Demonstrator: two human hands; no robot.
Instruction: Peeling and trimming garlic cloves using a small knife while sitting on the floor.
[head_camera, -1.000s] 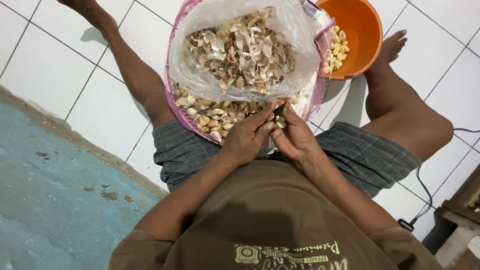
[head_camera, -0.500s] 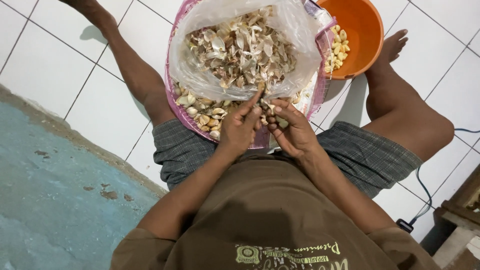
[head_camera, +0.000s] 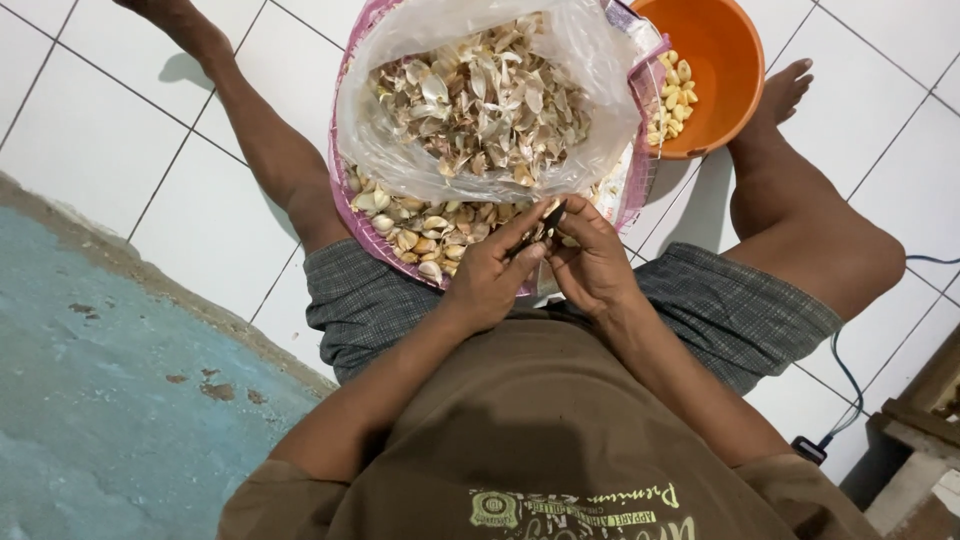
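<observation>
Over the pink basket (head_camera: 352, 215): both hands meet, pinching one garlic clove (head_camera: 549, 212) for peeling.
Left hand (head_camera: 490, 275): closed, steadying it.
Right hand (head_camera: 592, 262): closed, working a small dark blade.
Behind the basket: plastic bag (head_camera: 400, 150) catches skins.
Right of the basket: orange bowl (head_camera: 725, 70) collects peeled cloves.

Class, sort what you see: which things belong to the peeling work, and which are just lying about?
In use: left hand, right hand, clove, pink basket, bag of skins, orange bowl.
Lying about: black cable, wooden furniture.
</observation>
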